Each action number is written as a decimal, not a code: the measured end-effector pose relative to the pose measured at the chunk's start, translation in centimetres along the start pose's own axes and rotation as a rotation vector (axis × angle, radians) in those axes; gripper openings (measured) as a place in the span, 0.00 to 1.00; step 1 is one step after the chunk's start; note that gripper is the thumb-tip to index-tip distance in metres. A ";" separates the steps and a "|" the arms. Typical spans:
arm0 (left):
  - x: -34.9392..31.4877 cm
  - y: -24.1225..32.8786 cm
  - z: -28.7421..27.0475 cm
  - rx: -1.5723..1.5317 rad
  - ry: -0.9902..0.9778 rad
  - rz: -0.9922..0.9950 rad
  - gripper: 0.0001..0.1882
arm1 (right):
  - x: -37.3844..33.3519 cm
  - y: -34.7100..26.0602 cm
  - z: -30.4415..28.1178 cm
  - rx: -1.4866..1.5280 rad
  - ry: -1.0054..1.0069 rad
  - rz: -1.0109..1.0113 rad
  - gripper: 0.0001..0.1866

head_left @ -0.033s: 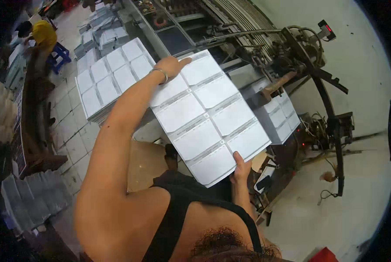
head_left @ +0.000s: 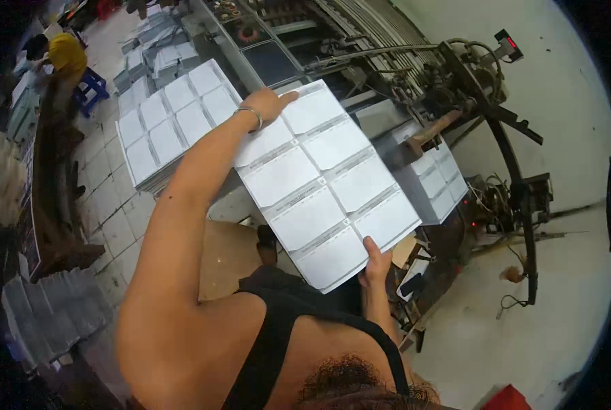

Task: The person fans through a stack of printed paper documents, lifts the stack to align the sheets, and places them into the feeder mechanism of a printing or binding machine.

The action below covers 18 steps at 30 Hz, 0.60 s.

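Observation:
Both my hands hold white printed paper sheets (head_left: 326, 188), marked with two rows of panels and tilted in front of my body. My left hand (head_left: 263, 106) grips their far left edge, a bracelet at its wrist and its index finger stretched over the top. At the near right corner, my right hand (head_left: 375, 265) has its thumb on the upper face, with the other fingers hidden beneath. How many sheets there are, I cannot tell. A stack of similar sheets (head_left: 175, 119) stands to the left, beyond my forearm.
Ahead is a large printing machine (head_left: 274, 61), with another pile of printed sheets (head_left: 442, 178) at its right side. A metal arm frame (head_left: 503, 130) stands by the wall. At far left, a person in yellow (head_left: 67, 55) sits near a blue stool (head_left: 90, 89). Grey bundles (head_left: 56, 314) lie lower left.

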State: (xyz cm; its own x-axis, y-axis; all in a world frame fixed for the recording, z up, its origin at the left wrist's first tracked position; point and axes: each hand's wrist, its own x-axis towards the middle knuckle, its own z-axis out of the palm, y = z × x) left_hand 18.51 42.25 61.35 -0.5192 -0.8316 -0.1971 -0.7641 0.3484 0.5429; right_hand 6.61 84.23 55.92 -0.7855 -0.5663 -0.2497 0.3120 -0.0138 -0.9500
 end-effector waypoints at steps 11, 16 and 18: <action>3.5 -6.9 -2.0 -0.482 -0.446 -0.150 0.53 | 0.0 -0.3 0.5 0.110 0.020 0.092 0.29; -3.5 -10.8 -1.8 -0.981 -0.389 -0.352 0.47 | 0.6 1.0 -1.1 0.012 -0.039 0.043 0.28; -7.0 -12.3 -0.8 -1.294 -0.358 -0.373 0.45 | 0.7 1.3 -1.2 0.009 -0.080 0.007 0.28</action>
State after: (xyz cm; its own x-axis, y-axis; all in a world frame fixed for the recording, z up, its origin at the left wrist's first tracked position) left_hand 31.87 43.47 56.67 -0.5843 -0.5630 -0.5846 -0.0866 -0.6729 0.7346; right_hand 5.78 84.80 54.24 -0.7379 -0.6308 -0.2399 0.3221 -0.0168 -0.9466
